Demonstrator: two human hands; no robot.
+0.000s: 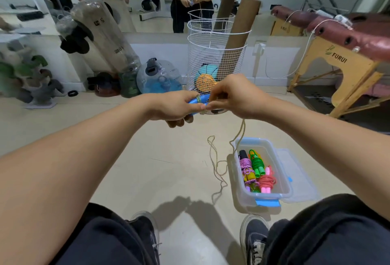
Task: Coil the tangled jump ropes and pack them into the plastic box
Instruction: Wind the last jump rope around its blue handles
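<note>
My left hand [178,107] grips the blue handles [199,100] of a jump rope, held out in front of me at chest height. My right hand [236,96] pinches the beige rope [215,159] right beside the handles, where a turn of it lies round them. The rest of that rope hangs down in loose loops to the floor, left of the clear plastic box [274,155]. Inside the box lie coiled ropes: a purple one [245,164], a green one [257,162] and a pink one [267,180].
The box's clear lid [297,172] lies on the floor to its right. A white wire basket [215,58] with balls and cardboard tubes stands behind my hands. A wooden massage table [341,60] fills the right. Bagged gear and a mirror line the back wall.
</note>
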